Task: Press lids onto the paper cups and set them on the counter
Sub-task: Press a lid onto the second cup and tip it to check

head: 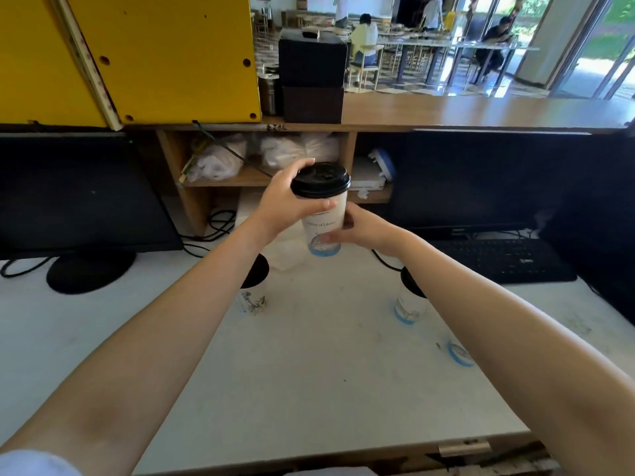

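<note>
A white paper cup (323, 223) with a black lid (320, 180) is held up above the white table. My left hand (287, 201) grips it just under the lid's rim, thumb in front and fingers round the back. My right hand (364, 230) holds the cup's lower body from the right. Two more lidded cups stand on the table: one (253, 293) partly behind my left forearm, another (410, 305) partly behind my right forearm. The wooden counter (481, 109) runs across above the desk.
A monitor (75, 194) stands at the left; a second monitor (457, 180) and a keyboard (505, 261) are at the right. A clear plastic bag (290, 254) lies behind the held cup. Black boxes (311, 80) and a yellow panel (165, 56) occupy the counter's left end.
</note>
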Motion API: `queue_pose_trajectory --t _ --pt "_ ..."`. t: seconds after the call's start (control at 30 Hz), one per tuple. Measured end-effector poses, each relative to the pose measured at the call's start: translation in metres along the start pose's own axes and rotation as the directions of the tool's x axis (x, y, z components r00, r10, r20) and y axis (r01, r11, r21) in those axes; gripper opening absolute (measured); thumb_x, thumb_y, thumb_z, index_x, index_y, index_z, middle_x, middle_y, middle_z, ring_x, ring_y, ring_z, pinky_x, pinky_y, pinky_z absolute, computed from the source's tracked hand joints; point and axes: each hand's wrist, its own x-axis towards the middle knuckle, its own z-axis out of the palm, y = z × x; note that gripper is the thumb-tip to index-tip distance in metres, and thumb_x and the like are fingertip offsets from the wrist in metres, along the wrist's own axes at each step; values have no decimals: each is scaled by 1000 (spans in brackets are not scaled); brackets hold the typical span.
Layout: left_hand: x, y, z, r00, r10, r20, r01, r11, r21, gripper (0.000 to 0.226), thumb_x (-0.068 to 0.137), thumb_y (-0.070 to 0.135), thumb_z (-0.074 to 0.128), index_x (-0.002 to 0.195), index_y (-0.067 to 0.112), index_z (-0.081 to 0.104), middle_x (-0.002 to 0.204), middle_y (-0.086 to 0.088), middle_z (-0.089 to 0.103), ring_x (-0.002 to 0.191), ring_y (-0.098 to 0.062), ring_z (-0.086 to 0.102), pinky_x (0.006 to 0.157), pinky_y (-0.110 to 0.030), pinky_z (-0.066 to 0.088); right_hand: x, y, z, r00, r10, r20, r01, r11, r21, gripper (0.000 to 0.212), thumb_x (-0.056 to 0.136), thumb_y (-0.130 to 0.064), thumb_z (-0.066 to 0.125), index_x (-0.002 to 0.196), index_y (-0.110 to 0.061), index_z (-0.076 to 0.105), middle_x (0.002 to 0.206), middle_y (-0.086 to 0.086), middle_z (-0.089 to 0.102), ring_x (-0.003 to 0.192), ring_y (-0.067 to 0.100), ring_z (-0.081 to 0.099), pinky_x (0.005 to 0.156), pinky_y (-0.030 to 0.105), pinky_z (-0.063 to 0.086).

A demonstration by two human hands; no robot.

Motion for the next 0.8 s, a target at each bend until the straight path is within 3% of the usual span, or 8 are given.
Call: queue_pose_trajectory --t 0.07,0.17,0.33,0.5,0.6,0.67,0.73,0.8 --pt "3 7 1 999 45 18 -46 999 10 93 65 27 83 142 25 32 142 -2 43 130 -17 41 106 -39 40 -1 -7 -2 996 -60 -62 65 993 95 65 74 -18 77 131 -18 45 123 1 61 113 17 58 94 37 51" --pt "10 15 0 999 15 28 -12 994 -105 101 66 20 83 147 20 21 143 -1 44 130 -14 41 105 -34 40 -2 -18 -7 979 -100 -180 129 979 155 61 74 -12 77 127 -16 48 120 3 63 110 17 60 89 35 53" --pt "23 25 1 999 -16 52 24 987 -157 69 69 21 81 129 16 48 121 4 61 110 -10 56 98 -38 49 2 -31 -18 946 -114 -302 159 979 128 61 74 -13 77 126 -12 47 121 4 62 108 16 59 88 31 52" --pt "25 17 11 996 -81 41 87 979 -182 71 70 16 80 130 19 44 124 2 57 116 -14 51 96 -33 47 7 -23 -13 942 -71 -327 124 982 144 55 74 -12 77 121 -13 50 118 3 62 108 18 60 88 34 53" --pt "13 -2 20 988 -146 52 154 962 -227 68 70 11 79 129 18 46 113 7 56 111 -13 52 89 -27 48 12 -6 2 944 -14 -330 73 983 167 56 72 -11 79 121 -13 52 118 4 63 108 19 60 90 37 53" --pt "5 -19 28 980 -194 50 200 947 -252 68 70 10 79 129 18 47 112 6 57 112 -16 53 86 -27 48 14 8 16 951 29 -307 34 979 200 55 72 -9 78 120 -13 52 116 3 64 104 16 60 89 32 53" --pt "-4 -38 37 970 -240 45 243 935 -257 72 70 13 80 133 20 45 123 0 57 119 -20 51 94 -34 47 15 23 34 956 64 -287 11 967 254 55 71 -6 79 119 -12 51 115 3 63 102 14 60 77 17 52" --pt "-14 -55 47 960 -281 23 277 925 -260 75 71 14 79 137 20 42 134 -3 54 123 -20 48 98 -32 43 18 39 53 950 117 -291 -24 952 305 64 72 -7 79 127 -12 47 121 3 60 106 15 59 67 8 49"
